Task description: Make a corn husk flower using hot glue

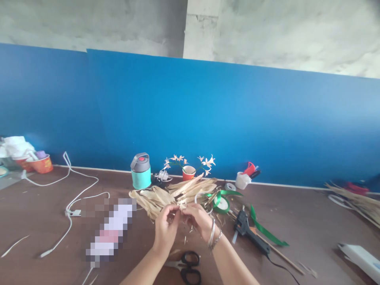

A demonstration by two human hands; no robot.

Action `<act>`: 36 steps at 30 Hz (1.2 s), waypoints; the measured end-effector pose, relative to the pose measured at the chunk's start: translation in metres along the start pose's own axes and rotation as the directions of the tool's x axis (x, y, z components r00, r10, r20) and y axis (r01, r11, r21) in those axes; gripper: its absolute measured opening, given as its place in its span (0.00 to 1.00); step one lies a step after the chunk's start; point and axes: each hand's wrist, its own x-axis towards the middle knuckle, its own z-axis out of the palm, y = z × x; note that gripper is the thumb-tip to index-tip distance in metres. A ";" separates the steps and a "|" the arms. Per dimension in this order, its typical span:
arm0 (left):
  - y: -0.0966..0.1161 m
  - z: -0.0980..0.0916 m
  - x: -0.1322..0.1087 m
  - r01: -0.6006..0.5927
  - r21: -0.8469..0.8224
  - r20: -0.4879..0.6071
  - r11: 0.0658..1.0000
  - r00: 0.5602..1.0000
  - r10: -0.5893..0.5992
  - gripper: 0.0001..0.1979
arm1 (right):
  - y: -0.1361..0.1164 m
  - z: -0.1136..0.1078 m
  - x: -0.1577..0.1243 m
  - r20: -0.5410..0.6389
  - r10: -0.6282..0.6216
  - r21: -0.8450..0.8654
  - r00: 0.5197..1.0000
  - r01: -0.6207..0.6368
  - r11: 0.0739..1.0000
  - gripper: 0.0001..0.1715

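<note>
My left hand (168, 227) and my right hand (200, 221) meet over the middle of the table, fingertips pinched together. Between them is a small pale piece of dried husk (181, 206), mostly covered by the fingers. Long dried husks (158, 198) lie in a loose pile just beyond both hands. Black-handled scissors (190, 267) rest between my forearms. A roll of green ribbon (222, 204) sits right of my right hand, and a black glue gun (251, 231) lies farther right beside a thin stick (285, 253).
Behind the husks, an orange paper cup (189, 173) holds stems of pale flowers (208, 161). A teal jar (141, 178) stands left of it, a white cup (242, 181) with tools right. White cables (71, 198) run across the left. A blue partition (190, 111) closes the back.
</note>
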 end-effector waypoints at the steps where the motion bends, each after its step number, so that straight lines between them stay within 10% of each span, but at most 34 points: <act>1: 0.000 0.000 0.000 0.003 -0.003 0.000 1.000 1.000 -0.003 0.08 | 0.000 0.000 0.000 0.000 -0.003 -0.006 1.000 0.003 1.000 0.09; 20: 0.004 -0.003 0.002 0.103 -0.185 -0.055 0.977 0.992 -0.115 0.11 | -0.002 -0.001 -0.003 0.068 -0.022 0.048 0.997 0.019 0.999 0.10; 36: -0.005 0.003 0.003 0.298 -0.549 0.155 0.781 0.955 -0.255 0.11 | -0.006 0.001 -0.005 0.001 -0.090 0.130 0.996 0.089 0.987 0.11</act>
